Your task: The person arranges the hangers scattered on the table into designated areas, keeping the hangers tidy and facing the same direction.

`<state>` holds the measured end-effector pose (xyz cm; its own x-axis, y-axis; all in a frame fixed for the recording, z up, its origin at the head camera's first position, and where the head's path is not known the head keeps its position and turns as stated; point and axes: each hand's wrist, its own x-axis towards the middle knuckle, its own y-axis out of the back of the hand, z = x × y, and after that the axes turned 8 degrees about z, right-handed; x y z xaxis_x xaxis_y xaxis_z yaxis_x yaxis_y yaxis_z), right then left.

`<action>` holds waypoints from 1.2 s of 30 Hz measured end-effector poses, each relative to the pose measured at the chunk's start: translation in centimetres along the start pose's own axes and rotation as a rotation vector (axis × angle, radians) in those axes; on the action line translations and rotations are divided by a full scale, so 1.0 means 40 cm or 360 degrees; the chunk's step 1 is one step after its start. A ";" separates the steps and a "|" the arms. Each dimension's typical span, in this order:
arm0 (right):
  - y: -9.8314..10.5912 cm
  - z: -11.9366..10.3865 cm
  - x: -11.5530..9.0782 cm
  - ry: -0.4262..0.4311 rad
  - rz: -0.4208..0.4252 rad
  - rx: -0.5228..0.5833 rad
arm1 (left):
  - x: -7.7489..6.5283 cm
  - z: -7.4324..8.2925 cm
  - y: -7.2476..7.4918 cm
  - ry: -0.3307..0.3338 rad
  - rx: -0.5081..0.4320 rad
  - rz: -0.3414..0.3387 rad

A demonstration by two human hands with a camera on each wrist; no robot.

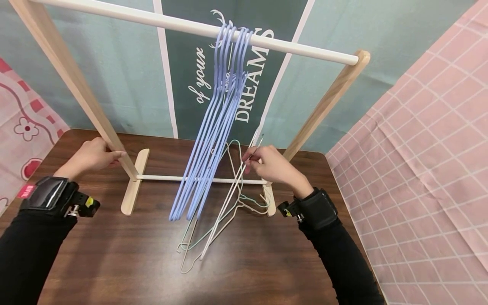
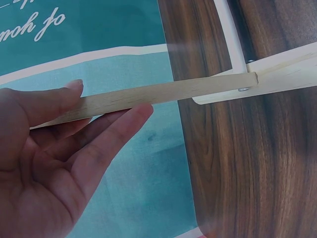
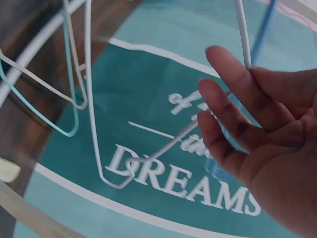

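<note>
My left hand (image 1: 93,156) grips the left wooden post (image 1: 76,84) of a small clothes rack, with the thumb on one side and fingers on the other in the left wrist view. Between thumb and forefinger, my right hand (image 1: 272,167) pinches a thin white clothes hanger (image 3: 92,99), which slants down toward the table in the head view. Left of that hand, several blue hangers (image 1: 203,156) hang bunched on the rack's white top rod (image 1: 133,15). Mint green (image 3: 69,59) and beige hangers (image 3: 42,83) lie tangled below the white one.
The rack's right post (image 1: 328,106) rises behind my right hand. A white lower bar (image 1: 171,178) joins the wooden feet (image 1: 136,182) on the brown table (image 1: 114,254). Green lettered cloth (image 1: 183,51) hangs behind, and pink checked cloth (image 1: 427,127) is at the right.
</note>
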<state>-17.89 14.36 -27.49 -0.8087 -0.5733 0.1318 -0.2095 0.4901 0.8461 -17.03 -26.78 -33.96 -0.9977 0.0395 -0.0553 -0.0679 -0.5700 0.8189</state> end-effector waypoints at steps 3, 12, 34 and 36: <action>0.028 -0.010 0.001 0.0047 -0.0022 0.0020 | -0.001 0.000 -0.001 -0.0004 0.0004 0.0007; 0.099 -0.039 0.008 0.0139 -0.0041 0.0040 | -0.003 0.000 -0.002 -0.0009 -0.0004 0.0009; 0.252 -0.156 0.043 0.0097 0.0166 -0.0057 | -0.001 0.002 0.000 -0.0008 0.0016 0.0000; 0.261 -0.167 0.046 0.0063 0.0184 -0.0075 | 0.001 0.002 -0.001 -0.0008 0.0014 -0.0003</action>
<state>-17.91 14.03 -14.95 -0.8035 -0.5405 0.2495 -0.0893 0.5238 0.8472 -17.05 -26.71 -33.94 -0.9975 0.0445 -0.0541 -0.0697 -0.5625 0.8239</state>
